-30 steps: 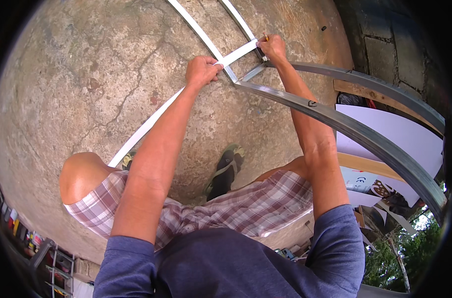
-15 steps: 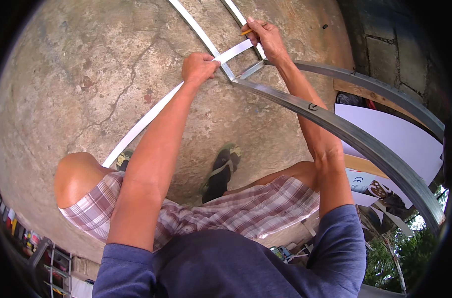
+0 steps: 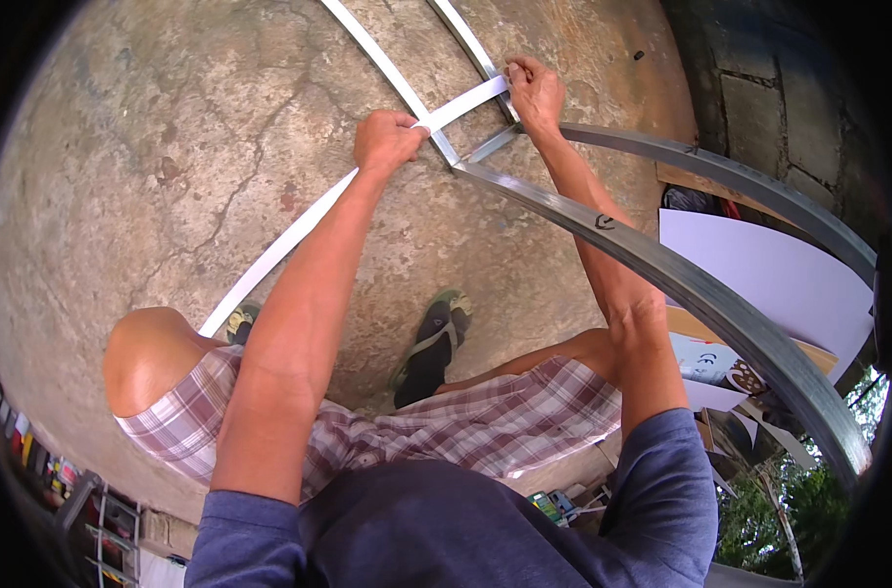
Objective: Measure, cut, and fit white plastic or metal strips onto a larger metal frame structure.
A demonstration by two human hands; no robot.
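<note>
A long, flat white strip (image 3: pixel 279 252) runs from beside my left knee up across a frame of silvery metal tubes (image 3: pixel 375 51). My left hand (image 3: pixel 387 140) is closed on the strip, its thumb and fingers pinching it next to the nearer tube. At the strip's far end, my right hand (image 3: pixel 538 95) is closed with curled fingers, holding that end over the farther tube (image 3: pixel 465 37). Below the strip, a short metal crosspiece (image 3: pixel 493 144) joins the two tubes. Whether the right fingers also hold a pencil is hidden.
Two long metal tubes, the nearer one (image 3: pixel 661 257) passing over my right forearm, stretch to the right. White sheets (image 3: pixel 749 265) lie by the block wall (image 3: pixel 767 116). Cracked concrete floor (image 3: pixel 211 127) spreads under the frame. Tools and a rack (image 3: pixel 113 519) stand at lower left.
My right hand has shifted slightly right and down, its fingers curling in. The orange pencil seen in it before no longer shows. My left hand stays on the strip, nearly still.
</note>
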